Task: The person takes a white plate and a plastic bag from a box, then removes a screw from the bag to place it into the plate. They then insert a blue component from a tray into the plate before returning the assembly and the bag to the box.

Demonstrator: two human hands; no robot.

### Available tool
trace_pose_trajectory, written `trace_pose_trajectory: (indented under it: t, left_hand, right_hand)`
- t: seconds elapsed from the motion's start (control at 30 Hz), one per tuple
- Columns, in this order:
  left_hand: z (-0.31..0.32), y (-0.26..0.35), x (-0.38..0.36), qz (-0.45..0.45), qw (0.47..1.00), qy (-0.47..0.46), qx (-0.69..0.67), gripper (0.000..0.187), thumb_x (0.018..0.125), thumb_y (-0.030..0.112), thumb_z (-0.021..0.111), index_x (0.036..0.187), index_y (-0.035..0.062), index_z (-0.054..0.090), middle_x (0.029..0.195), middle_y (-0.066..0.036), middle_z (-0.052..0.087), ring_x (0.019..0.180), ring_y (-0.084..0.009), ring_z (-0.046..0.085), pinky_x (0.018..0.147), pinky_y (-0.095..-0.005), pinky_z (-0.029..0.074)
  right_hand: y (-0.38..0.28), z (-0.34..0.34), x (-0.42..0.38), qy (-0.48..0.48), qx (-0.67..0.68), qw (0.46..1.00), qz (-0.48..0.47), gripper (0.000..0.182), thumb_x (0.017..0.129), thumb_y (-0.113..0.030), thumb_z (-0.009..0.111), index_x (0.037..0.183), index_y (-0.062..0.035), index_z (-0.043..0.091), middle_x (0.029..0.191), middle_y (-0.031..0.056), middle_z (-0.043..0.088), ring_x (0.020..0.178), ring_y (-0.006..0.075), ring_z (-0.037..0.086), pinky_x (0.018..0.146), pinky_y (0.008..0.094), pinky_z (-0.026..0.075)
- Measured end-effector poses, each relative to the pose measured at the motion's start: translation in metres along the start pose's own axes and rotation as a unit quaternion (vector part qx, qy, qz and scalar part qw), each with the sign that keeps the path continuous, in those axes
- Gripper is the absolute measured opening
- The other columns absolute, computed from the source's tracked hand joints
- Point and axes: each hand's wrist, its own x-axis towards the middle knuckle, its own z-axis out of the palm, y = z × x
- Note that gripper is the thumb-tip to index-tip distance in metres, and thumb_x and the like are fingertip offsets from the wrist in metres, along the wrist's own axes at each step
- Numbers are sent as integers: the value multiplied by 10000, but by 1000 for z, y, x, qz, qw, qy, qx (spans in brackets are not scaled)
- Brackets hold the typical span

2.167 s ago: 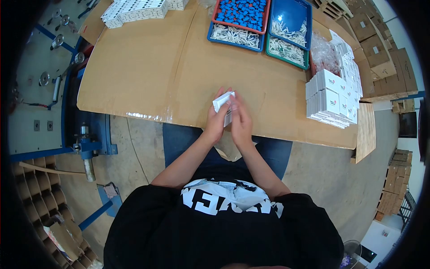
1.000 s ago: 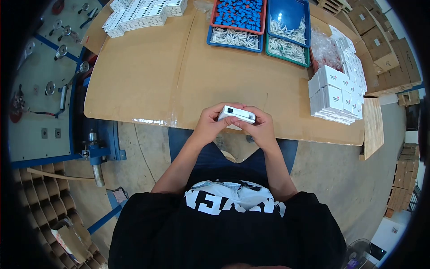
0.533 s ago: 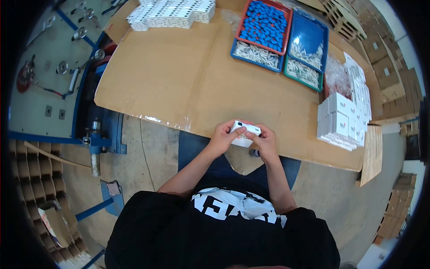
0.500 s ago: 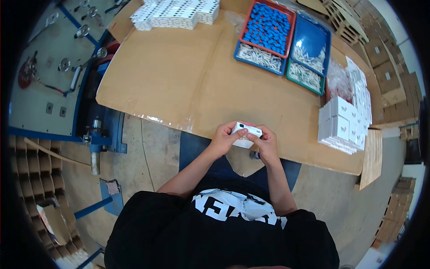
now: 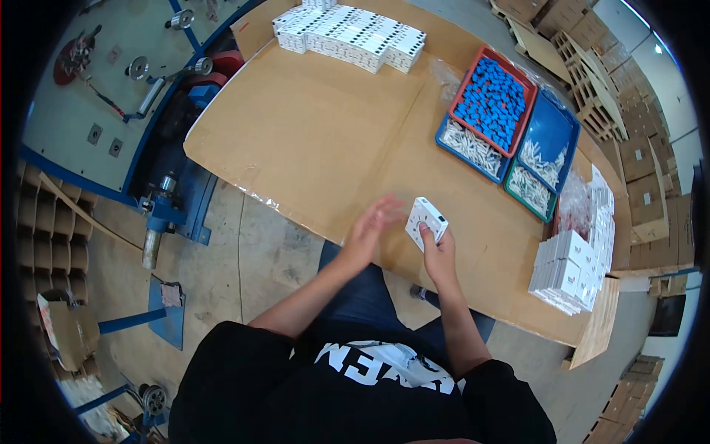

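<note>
My right hand [image 5: 439,250] grips a small white box [image 5: 421,215], its thumb across the broad face. The box is tilted, and a dark mark shows on its narrow side. To the left of it, apart from the box, is my left hand [image 5: 367,233], its fingers stretched out and somewhat blurred, holding nothing. Both hands are above the near edge of the cardboard-covered table [image 5: 325,140].
Rows of white boxes [image 5: 347,37] stand at the far edge. On the right are a red tray [image 5: 528,111] of blue pieces, blue and green trays [image 5: 546,212] of white pieces, and stacked white boxes [image 5: 566,277]. A machine [image 5: 159,214] is at left.
My left hand has let go of the white box and moved away to the left. My right hand now holds the box alone, turned to a new angle. The view has shifted.
</note>
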Motion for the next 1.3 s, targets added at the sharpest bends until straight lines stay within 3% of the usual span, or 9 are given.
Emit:
trace_pose_trajectory:
  t: [0.07, 0.17, 0.23, 0.33, 0.47, 0.53, 0.67, 0.97, 1.3]
  left_hand:
    - [-50, 14, 23, 15, 969, 83, 234, 510, 1021, 343, 598, 1418, 35, 507, 1436, -157, 557, 1326, -320, 529, 1133, -399, 377]
    - [-150, 45, 64, 145, 795, 131, 574, 403, 919, 232, 688, 1271, 52, 616, 1314, -173, 609, 1208, -377, 579, 1064, -454, 423]
    - [-203, 73, 81, 181, 684, 153, 690, 414, 891, 256, 690, 1244, 52, 617, 1293, -169, 596, 1230, -365, 537, 1075, -479, 397]
    - [-248, 112, 90, 140, 621, 132, 760, 425, 910, 310, 660, 1253, 62, 615, 1326, -154, 570, 1297, -327, 484, 1114, -473, 351]
    - [-248, 124, 87, 125, 618, 116, 768, 483, 933, 425, 592, 1261, 71, 607, 1330, -128, 556, 1300, -305, 473, 1130, -466, 315]
    - [-248, 127, 90, 112, 621, 124, 766, 499, 931, 443, 577, 1263, 72, 607, 1321, -120, 556, 1297, -295, 472, 1128, -459, 313]
    - [-251, 129, 91, 105, 628, 131, 760, 493, 909, 432, 594, 1244, 71, 608, 1310, -123, 555, 1291, -300, 472, 1119, -459, 319]
    - [-256, 137, 95, 90, 652, 114, 744, 558, 868, 457, 631, 1265, 67, 583, 1335, -132, 530, 1302, -301, 460, 1129, -481, 321]
    - [-257, 137, 100, 61, 661, 105, 740, 565, 874, 464, 646, 1291, 92, 568, 1354, -127, 512, 1331, -295, 442, 1145, -488, 325]
  right_hand:
    - [0, -1, 23, -10, -105, 992, -73, 288, 1003, -172, 631, 1176, 59, 635, 1018, 105, 715, 967, 169, 676, 848, 312, 527]
    - [-7, 14, 70, -49, -70, 995, -58, 278, 972, -137, 684, 1169, 41, 606, 1022, 98, 707, 940, 146, 678, 787, 286, 530]
    - [-15, 32, 109, -83, -76, 992, -66, 294, 959, -120, 701, 1186, 33, 593, 1019, 95, 706, 936, 140, 679, 772, 276, 532]
    - [-39, 69, 170, -95, -34, 991, -86, 287, 965, -95, 689, 1216, -11, 578, 990, 63, 711, 850, 114, 690, 673, 272, 567]
    - [-70, 131, 270, -138, -9, 987, -85, 343, 966, -133, 685, 1267, 2, 592, 978, 75, 700, 813, 133, 697, 632, 264, 569]
    - [-94, 170, 313, -122, -44, 977, -169, 404, 931, -176, 733, 1248, 32, 593, 873, 66, 691, 763, 117, 663, 641, 261, 530]
    - [-127, 246, 428, -20, -260, 879, -399, 493, 873, -290, 795, 1266, -27, 652, 991, 119, 726, 776, 188, 691, 710, 328, 557]
    - [-171, 373, 599, -14, -313, 829, -463, 340, 888, -201, 729, 1189, -94, 613, 949, 198, 701, 911, 374, 683, 800, 466, 528]
    - [-157, 414, 647, 82, -459, 737, -489, 339, 873, -165, 678, 1186, -51, 614, 1224, 203, 566, 1159, 400, 585, 906, 491, 554]
